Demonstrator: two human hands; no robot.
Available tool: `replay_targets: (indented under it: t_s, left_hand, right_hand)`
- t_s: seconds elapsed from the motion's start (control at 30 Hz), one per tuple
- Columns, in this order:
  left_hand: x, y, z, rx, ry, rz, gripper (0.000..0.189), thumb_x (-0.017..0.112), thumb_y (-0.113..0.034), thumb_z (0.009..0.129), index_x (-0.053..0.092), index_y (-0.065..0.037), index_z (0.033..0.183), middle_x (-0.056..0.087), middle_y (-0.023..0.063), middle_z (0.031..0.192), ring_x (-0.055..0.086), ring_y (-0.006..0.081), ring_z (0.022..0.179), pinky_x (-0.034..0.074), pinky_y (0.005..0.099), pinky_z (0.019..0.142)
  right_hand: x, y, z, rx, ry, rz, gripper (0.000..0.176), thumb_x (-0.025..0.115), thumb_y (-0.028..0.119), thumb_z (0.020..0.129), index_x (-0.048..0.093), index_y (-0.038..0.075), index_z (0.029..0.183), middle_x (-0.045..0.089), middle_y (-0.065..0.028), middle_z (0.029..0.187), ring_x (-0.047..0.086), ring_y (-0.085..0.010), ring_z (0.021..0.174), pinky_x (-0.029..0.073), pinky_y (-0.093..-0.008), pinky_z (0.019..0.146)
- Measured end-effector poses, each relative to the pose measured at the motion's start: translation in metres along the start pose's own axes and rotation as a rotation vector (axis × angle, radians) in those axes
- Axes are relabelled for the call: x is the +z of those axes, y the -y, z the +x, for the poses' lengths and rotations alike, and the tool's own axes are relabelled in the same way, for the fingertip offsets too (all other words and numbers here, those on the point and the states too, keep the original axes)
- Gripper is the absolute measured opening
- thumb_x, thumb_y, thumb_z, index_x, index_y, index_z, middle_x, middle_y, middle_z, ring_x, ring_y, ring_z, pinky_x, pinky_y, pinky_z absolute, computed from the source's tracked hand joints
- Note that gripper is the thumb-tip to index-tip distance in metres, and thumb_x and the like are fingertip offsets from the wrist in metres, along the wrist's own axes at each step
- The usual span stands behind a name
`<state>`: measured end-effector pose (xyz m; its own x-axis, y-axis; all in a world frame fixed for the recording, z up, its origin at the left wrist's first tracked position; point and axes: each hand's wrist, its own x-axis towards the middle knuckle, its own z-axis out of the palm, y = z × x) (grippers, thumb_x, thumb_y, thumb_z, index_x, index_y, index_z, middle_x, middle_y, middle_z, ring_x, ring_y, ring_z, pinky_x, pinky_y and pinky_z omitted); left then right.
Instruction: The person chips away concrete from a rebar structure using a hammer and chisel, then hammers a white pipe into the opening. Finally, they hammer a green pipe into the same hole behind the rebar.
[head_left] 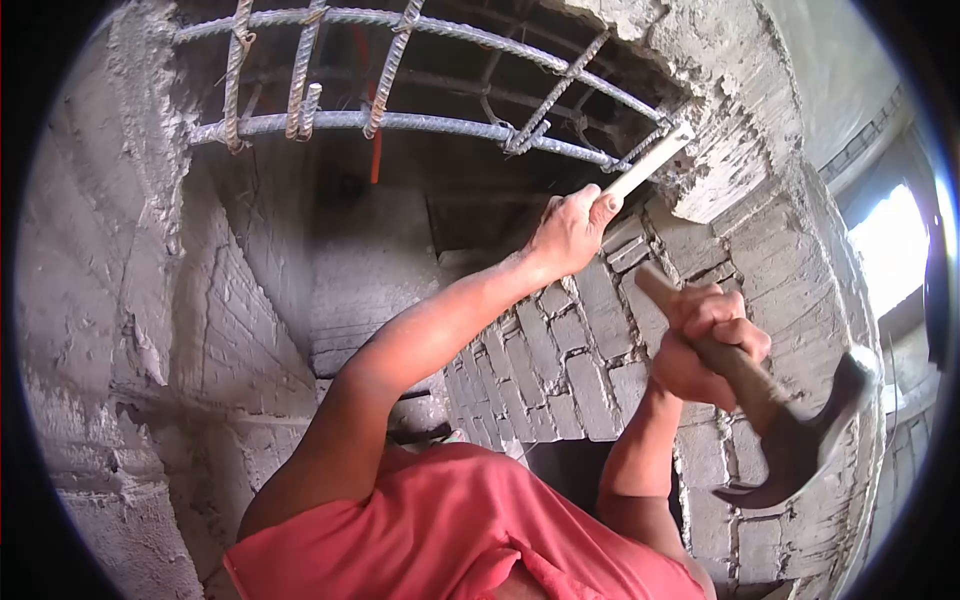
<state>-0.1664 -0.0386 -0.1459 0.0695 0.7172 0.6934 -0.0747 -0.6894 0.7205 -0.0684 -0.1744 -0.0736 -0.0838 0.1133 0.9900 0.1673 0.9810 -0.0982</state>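
Observation:
My left hand is closed around a pale, straight chisel. Its far end meets the broken concrete edge, beside the ends of the steel bars; my fingers hide the near end. Lower and to the right, my right hand grips a claw hammer by its wooden handle. The hammer head hangs out to the right, away from the chisel, with the claw pointing down and left.
Curved ribbed rebar with tied crosspieces spans the opening above. An orange strip hangs behind it. Brickwork lies below, a rough plastered wall stands left, and a bright window is at right.

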Motion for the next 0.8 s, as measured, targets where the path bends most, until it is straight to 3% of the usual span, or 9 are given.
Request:
replay_targets:
  t_s: [0.1, 0.17, 0.4, 0.43, 0.5, 0.53, 0.57, 0.63, 0.8]
  left_hand:
    - [0.002, 0.009, 0.001, 0.037, 0.006, 0.074, 0.05, 0.042, -0.046, 0.104, 0.052, -0.001, 0.084, 0.055, 0.0261, 0.07, 0.055, 0.0521, 0.077, 0.042, 0.0522, 0.059]
    - [0.006, 0.007, -0.008, -0.007, 0.017, 0.019, 0.051, 0.042, -0.047, 0.104, 0.054, -0.001, 0.086, 0.056, 0.0264, 0.071, 0.055, 0.0525, 0.077, 0.043, 0.0521, 0.06]
    - [-0.001, 0.001, -0.001, -0.05, 0.01, 0.026, 0.049, 0.044, -0.047, 0.103, 0.054, -0.001, 0.088, 0.057, 0.0261, 0.073, 0.056, 0.0509, 0.077, 0.043, 0.0517, 0.061]
    - [0.001, 0.004, -0.003, -0.055, 0.02, 0.025, 0.049, 0.044, -0.047, 0.103, 0.054, -0.001, 0.088, 0.057, 0.0261, 0.073, 0.056, 0.0509, 0.077, 0.043, 0.0517, 0.061]
    - [0.006, 0.009, 0.0, -0.036, -0.02, 0.071, 0.051, 0.043, -0.048, 0.103, 0.054, -0.001, 0.087, 0.056, 0.0255, 0.072, 0.056, 0.0511, 0.077, 0.043, 0.0504, 0.061]
    - [0.006, -0.007, 0.0, -0.288, -0.018, -0.09, 0.053, 0.043, -0.05, 0.103, 0.055, 0.0, 0.087, 0.055, 0.0246, 0.072, 0.055, 0.0504, 0.074, 0.043, 0.0487, 0.061]
    - [0.0, 0.016, 0.01, -0.071, -0.056, -0.091, 0.056, 0.042, -0.052, 0.102, 0.054, 0.001, 0.086, 0.054, 0.0239, 0.071, 0.052, 0.0491, 0.071, 0.043, 0.0475, 0.062]
    - [-0.01, 0.016, 0.016, -0.111, -0.029, 0.002, 0.059, 0.041, -0.054, 0.102, 0.053, 0.001, 0.086, 0.055, 0.0236, 0.072, 0.051, 0.0485, 0.071, 0.043, 0.0481, 0.064]
    - [0.005, 0.022, 0.013, -0.097, -0.049, -0.033, 0.056, 0.044, -0.052, 0.102, 0.051, 0.001, 0.084, 0.051, 0.0231, 0.068, 0.051, 0.0437, 0.064, 0.043, 0.0461, 0.06]
  right_hand:
    - [-0.049, -0.059, -0.033, 0.357, 0.265, -0.775, 0.056, 0.042, 0.058, 0.101, 0.046, 0.008, 0.076, 0.047, -0.0015, 0.061, 0.044, -0.0148, 0.045, 0.04, -0.0274, 0.044]
    - [-0.024, -0.043, -0.017, 0.86, 0.096, -0.557, 0.049, 0.04, 0.047, 0.104, 0.048, 0.007, 0.076, 0.048, -0.0009, 0.06, 0.045, -0.0127, 0.045, 0.038, -0.0267, 0.044]
    - [0.013, -0.006, -0.002, 0.016, -0.144, 0.01, 0.063, 0.037, 0.064, 0.099, 0.051, 0.006, 0.079, 0.05, -0.0055, 0.061, 0.046, -0.0176, 0.048, 0.039, -0.031, 0.044]
    - [-0.004, -0.024, -0.011, 0.021, -0.151, 0.004, 0.063, 0.037, 0.064, 0.099, 0.051, 0.006, 0.079, 0.05, -0.0055, 0.061, 0.046, -0.0176, 0.048, 0.039, -0.031, 0.044]
    - [-0.055, -0.066, -0.034, 0.162, 0.308, -0.914, 0.05, 0.039, 0.047, 0.104, 0.048, 0.007, 0.076, 0.047, -0.0026, 0.055, 0.047, -0.0159, 0.048, 0.037, -0.0319, 0.044]
    - [-0.051, -0.062, -0.033, 0.567, 0.247, -0.796, 0.049, 0.041, 0.047, 0.104, 0.048, 0.007, 0.076, 0.047, -0.0022, 0.055, 0.048, -0.0157, 0.048, 0.037, -0.0316, 0.044]
    - [-0.041, -0.058, -0.029, 0.958, 0.157, -0.651, 0.049, 0.042, 0.048, 0.104, 0.048, 0.008, 0.076, 0.046, -0.0017, 0.055, 0.048, -0.0156, 0.048, 0.037, -0.0313, 0.044]
    - [-0.036, -0.047, -0.06, 1.048, -0.128, -0.369, 0.057, 0.043, 0.058, 0.1, 0.047, 0.006, 0.075, 0.046, -0.0017, 0.056, 0.049, -0.0137, 0.05, 0.039, -0.0275, 0.045]
    - [-0.023, -0.015, -0.09, 0.67, -0.166, -0.203, 0.073, 0.054, 0.076, 0.085, 0.045, 0.005, 0.095, 0.047, -0.0059, 0.065, 0.047, -0.0141, 0.051, 0.042, -0.0284, 0.045]
